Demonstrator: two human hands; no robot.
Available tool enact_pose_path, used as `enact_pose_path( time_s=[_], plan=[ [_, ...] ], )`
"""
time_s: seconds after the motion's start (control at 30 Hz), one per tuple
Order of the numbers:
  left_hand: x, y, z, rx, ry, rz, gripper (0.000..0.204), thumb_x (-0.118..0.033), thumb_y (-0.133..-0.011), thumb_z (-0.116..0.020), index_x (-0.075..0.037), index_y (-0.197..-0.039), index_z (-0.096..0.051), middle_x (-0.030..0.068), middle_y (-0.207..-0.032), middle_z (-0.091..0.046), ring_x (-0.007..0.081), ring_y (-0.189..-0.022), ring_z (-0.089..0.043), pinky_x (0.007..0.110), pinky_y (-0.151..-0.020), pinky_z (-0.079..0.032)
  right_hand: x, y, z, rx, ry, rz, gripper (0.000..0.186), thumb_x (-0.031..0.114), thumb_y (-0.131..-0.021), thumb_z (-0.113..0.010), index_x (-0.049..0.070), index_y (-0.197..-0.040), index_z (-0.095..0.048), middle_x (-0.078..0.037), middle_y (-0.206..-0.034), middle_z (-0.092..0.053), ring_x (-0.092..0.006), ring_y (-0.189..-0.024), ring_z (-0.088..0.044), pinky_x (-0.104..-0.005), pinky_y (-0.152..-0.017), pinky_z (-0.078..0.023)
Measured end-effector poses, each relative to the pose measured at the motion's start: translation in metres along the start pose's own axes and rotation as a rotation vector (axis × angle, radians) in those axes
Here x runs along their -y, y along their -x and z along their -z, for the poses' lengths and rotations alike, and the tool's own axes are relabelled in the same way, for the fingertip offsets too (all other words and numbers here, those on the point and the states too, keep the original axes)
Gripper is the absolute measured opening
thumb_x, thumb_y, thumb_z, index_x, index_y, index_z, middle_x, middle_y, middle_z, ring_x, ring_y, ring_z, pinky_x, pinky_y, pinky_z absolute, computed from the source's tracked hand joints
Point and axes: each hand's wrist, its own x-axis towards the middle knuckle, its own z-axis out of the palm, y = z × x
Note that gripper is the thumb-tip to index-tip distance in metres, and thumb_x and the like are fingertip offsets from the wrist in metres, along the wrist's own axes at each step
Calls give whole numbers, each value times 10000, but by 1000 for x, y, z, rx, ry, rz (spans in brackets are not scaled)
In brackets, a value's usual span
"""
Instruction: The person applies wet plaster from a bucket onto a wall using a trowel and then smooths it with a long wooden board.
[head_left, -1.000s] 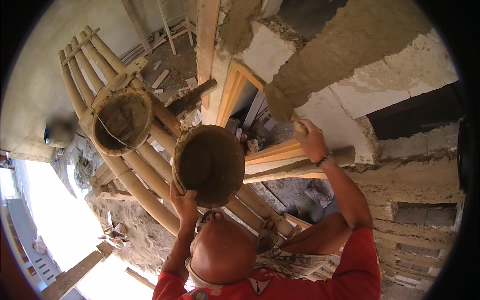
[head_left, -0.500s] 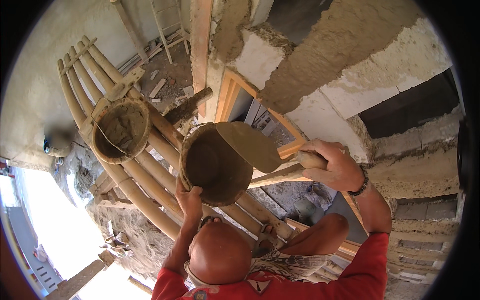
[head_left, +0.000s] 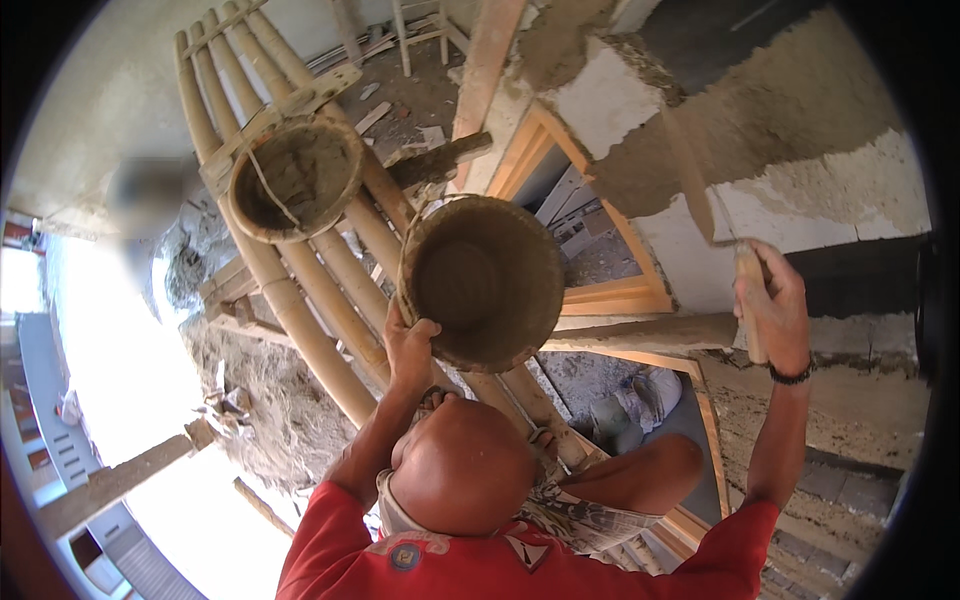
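Two hands busy: your left hand (head_left: pixel 410 345) grips the mortar-caked bucket (head_left: pixel 485 280) at 12 o'clock, your right hand (head_left: pixel 772 305) is closed on the trowel (head_left: pixel 715 215) at 2 o'clock against the wall (head_left: pixel 800 140), roughly half plastered, pale bare patches left.

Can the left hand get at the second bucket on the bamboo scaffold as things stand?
Probably not. The left hand is gripping the rim of the mortar-caked bucket, so it isn't free. The second bucket sits further out on the bamboo scaffold, with nothing between.
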Motion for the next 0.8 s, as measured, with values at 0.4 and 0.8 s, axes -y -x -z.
enact_pose_path(
  time_s=[0.4,0.8],
  plan=[
    [13,0,33,-44,178,137,590,57,-669,-518,-9,-1254,-470,97,-1082,-601,197,-936,-580,292,-841,-479,-30,16,-93,315,140,136,431,120,-743,-644,-61,-1127,-569,-164,-993,-638,-191,-932,-598,-318,-834,-469],
    [-39,36,124,-255,87,123,557,67,-692,-526,-28,-1239,-488,94,-1039,-607,194,-863,-628,304,-738,-540,-34,-9,-124,420,190,121,416,73,-746,-633,-26,-1144,-569,-132,-1048,-622,-204,-1000,-586,-330,-868,-455]
  ],
)
